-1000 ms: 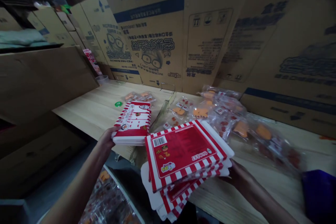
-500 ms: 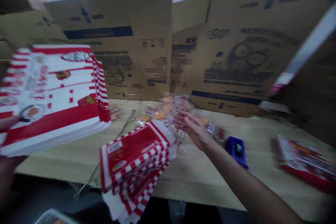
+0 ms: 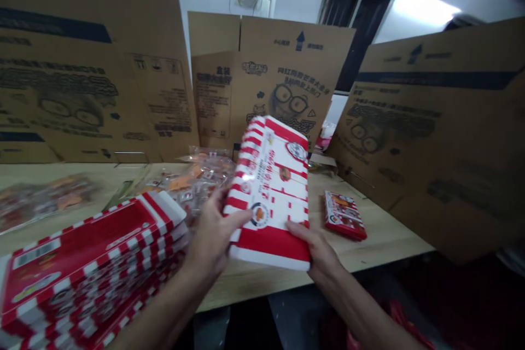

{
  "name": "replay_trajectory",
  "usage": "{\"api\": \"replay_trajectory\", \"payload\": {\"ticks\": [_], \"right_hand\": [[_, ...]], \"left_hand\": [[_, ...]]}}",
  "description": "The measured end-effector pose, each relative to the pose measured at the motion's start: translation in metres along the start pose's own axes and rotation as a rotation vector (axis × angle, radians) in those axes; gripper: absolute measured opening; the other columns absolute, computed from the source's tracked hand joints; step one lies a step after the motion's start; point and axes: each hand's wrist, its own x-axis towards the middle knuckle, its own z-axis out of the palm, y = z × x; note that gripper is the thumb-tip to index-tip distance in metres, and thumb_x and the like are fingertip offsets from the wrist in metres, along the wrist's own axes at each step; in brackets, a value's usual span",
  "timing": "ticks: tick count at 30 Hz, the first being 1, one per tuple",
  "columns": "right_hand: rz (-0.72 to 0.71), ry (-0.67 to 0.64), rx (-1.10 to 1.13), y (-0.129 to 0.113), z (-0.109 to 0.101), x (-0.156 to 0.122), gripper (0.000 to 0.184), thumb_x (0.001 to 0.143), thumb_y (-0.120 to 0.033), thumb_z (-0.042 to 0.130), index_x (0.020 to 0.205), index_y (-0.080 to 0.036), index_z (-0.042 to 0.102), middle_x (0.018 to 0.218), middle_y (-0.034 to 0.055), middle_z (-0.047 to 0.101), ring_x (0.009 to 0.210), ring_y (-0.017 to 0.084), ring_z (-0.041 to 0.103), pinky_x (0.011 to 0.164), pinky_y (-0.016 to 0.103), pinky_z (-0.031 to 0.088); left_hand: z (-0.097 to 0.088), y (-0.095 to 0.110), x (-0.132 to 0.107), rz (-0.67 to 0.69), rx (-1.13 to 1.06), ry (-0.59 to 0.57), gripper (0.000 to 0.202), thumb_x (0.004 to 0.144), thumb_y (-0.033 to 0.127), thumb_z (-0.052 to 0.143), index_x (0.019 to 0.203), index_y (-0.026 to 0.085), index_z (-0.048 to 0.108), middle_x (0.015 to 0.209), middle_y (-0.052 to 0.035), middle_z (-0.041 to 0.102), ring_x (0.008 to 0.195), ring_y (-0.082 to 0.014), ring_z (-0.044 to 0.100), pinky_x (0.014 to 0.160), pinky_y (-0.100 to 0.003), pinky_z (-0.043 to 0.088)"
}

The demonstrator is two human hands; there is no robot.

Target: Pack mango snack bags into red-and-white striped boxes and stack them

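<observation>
Both hands hold a stack of flat red-and-white striped cartons above the wooden table. My left hand grips the stack's near left corner, thumb on top. My right hand supports the near right corner from below. A second, larger pile of flattened red striped cartons lies on the table's near edge to the left. Clear bags of orange snacks lie behind my left hand.
A small red packed box rests on the table right of the stack. Large printed cardboard cartons stand along the table's back and right side. More snack bags lie at the far left. Dark floor shows below the table edge.
The view has swung right. The stack moved from my left hand at the left to the centre, and my right hand left the snack bags and took hold of it.
</observation>
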Motion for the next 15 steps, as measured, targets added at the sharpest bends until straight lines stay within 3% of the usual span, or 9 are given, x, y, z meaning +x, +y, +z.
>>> {"api": "replay_trajectory", "payload": {"ticks": [3,6,8,11,15], "right_hand": [[-0.043,0.27,-0.043,-0.012,-0.071,0.003,0.047,0.054,-0.032,0.083,0.096,-0.018,0.065,0.081,0.0063,0.076,0.073,0.029,0.072,0.064,0.036,0.061],[-0.09,0.453,-0.158,-0.042,-0.148,0.025,0.045,0.051,-0.031,0.083,0.09,-0.018,0.065,0.08,0.0087,0.075,0.07,0.031,0.072,0.057,0.037,0.06],[-0.11,0.565,-0.241,-0.07,-0.198,0.051,0.047,0.046,-0.026,0.084,0.088,-0.017,0.064,0.079,0.0093,0.075,0.067,0.031,0.071,0.055,0.037,0.059],[-0.158,0.738,-0.402,-0.117,-0.262,0.103,0.045,0.043,-0.021,0.085,0.082,-0.016,0.064,0.071,0.0094,0.073,0.061,0.029,0.07,0.052,0.036,0.057],[-0.238,0.866,-0.641,-0.174,-0.31,0.187,0.035,0.046,-0.022,0.082,0.075,-0.016,0.063,0.068,0.0091,0.071,0.061,0.028,0.068,0.051,0.036,0.055]], "left_hand": [[0.034,-0.052,0.029,-0.049,0.077,-0.275,0.064,0.053,0.034,0.083,0.109,0.02,0.058,0.111,-0.0123,0.068,0.103,-0.033,0.063,0.084,-0.043,0.054],[0.035,-0.1,0.053,0.065,0.417,-0.419,0.055,0.061,0.039,0.079,0.11,0.022,0.061,0.113,-0.0145,0.066,0.109,-0.0327,0.059,0.093,-0.046,0.048],[0.015,-0.132,0.062,0.225,0.734,-0.382,0.055,0.059,0.036,0.081,0.11,0.025,0.064,0.115,-0.014,0.065,0.111,-0.0343,0.058,0.099,-0.049,0.043],[-0.035,-0.18,0.069,0.413,1.059,-0.262,0.042,0.066,0.032,0.073,0.108,0.03,0.067,0.116,-0.0115,0.066,0.112,-0.0342,0.058,0.097,-0.05,0.047],[-0.102,-0.233,0.069,0.664,1.272,-0.153,0.064,0.065,0.03,0.071,0.125,0.046,0.056,0.118,-0.0042,0.068,0.107,-0.0309,0.064,0.087,-0.044,0.056]]}}
